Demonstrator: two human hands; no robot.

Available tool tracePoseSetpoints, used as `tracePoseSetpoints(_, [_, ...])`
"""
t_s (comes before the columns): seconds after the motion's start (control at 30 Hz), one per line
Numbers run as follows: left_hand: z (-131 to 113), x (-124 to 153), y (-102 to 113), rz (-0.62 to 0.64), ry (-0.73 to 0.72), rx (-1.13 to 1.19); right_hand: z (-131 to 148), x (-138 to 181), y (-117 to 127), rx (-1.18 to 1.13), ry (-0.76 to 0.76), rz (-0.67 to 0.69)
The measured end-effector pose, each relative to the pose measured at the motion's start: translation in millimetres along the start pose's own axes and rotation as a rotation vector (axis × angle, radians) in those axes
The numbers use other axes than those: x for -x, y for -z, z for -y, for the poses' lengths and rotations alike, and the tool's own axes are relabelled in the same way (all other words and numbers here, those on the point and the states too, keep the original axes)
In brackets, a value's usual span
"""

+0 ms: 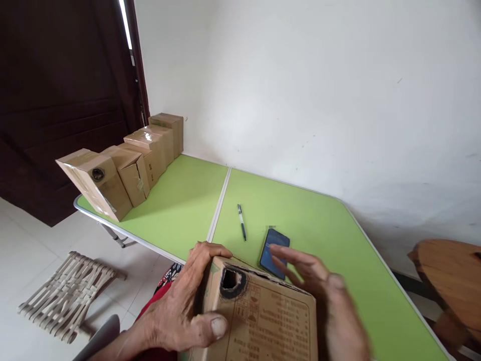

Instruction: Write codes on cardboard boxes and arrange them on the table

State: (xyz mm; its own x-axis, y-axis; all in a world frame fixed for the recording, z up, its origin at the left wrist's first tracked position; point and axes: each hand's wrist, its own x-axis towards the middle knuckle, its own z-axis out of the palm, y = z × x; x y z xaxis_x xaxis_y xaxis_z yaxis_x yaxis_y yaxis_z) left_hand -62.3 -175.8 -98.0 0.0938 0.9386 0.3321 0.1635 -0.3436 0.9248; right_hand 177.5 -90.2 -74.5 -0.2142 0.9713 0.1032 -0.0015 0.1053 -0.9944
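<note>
Nearest me, a printed cardboard box (259,316) with a ragged round hole sat at the green table's (188,195) near edge. The left hand (184,306) clasped its side, fingers wrapped, thumb flat on top; the right hand (326,301), blurred, fingers loosely spread, hovered beside it. Five taped boxes (124,160) already lined the table's far-left edge; this one looked unfinished. A pen (241,221) and glossy phone (274,253) lay mid-table.

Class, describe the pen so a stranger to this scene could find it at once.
Start at the green table and find the pale seam down its middle. Just right of it lies the pen, left of the dark phone. It is the only thin stick-shaped thing there.
</note>
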Motion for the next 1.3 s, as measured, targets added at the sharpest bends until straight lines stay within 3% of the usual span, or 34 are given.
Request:
tracePoseSetpoints(0.13, [-11,-4,-4,0.036,0.037,-0.038,33,-2,-5,0.556,0.241,0.256])
tracePoseSetpoints(0.23, [-15,-8,-5,0.041,0.028,-0.002,48,4,-28,0.738,0.392,0.262])
tracePoseSetpoints(0.37, [-22,-13,-2,0.024,0.041,0.035,44,6,-47,0.807,0.453,0.212])
tracePoseSetpoints(0.53, [-31,-24,-2,-0.047,0.075,0.017,42,13,-47,0.769,0.463,0.221])
tracePoseSetpoints(0.63, [-32,-29,-4,-0.056,0.028,-0.064,46,19,-38,0.702,0.429,0.273])
tracePoseSetpoints(0.73, [-30,-25,-2,-0.105,-0.005,-0.129,45,13,-11,0.6,0.374,0.275])
tracePoseSetpoints(0.8, [-27,-20,0,-0.183,-0.021,-0.189,34,-5,13,0.552,0.32,0.065])
tracePoseSetpoints(0.87, [-24,-17,1,-0.237,-0.035,-0.221,12,-34,30,0.564,0.242,-0.248])
tracePoseSetpoints(0.9, [-23,-16,2,-0.245,-0.041,-0.22,-4,-51,33,0.599,0.196,-0.231])
tracePoseSetpoints(0.97, [-21,-16,2,-0.238,-0.055,-0.204,-38,-84,28,0.753,0.156,-0.04])
tracePoseSetpoints(1.1, [-18,-19,-2,-0.236,-0.068,-0.165,-95,-123,-10,0.819,0.155,0.081])
tracePoseSetpoints(1.2, [-16,-19,-2,-0.193,-0.044,-0.121,-110,-128,-30,0.8,0.143,0.107])
tracePoseSetpoints(1.3, [-13,-17,-1,-0.11,-0.064,-0.086,-112,-131,-34,0.731,0.112,0.126])
